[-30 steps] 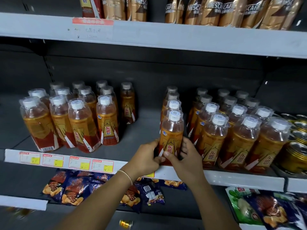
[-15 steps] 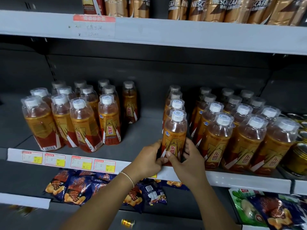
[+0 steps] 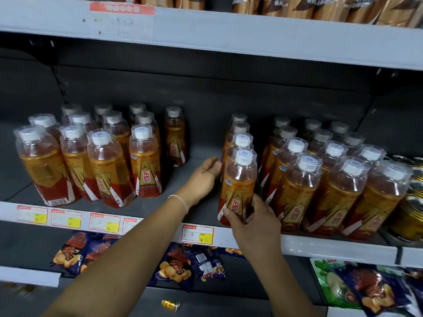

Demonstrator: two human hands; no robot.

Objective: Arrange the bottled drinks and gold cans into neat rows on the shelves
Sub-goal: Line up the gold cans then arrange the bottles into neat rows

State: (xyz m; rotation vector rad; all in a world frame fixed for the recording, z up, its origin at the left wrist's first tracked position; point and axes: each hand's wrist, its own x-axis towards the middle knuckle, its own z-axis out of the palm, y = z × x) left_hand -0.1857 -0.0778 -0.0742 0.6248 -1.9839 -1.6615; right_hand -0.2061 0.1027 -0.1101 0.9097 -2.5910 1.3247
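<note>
On the middle shelf (image 3: 320, 247), my right hand (image 3: 250, 217) wraps thumb and fingers round the lower label of the front bottle (image 3: 239, 179). It stands upright at the shelf's edge, heading a single file of bottles. My left hand (image 3: 202, 177) is loose, fingers straight, just beside the second bottle (image 3: 241, 141); whether it touches I cannot tell. Gold cans (image 3: 409, 218) stand far right.
</note>
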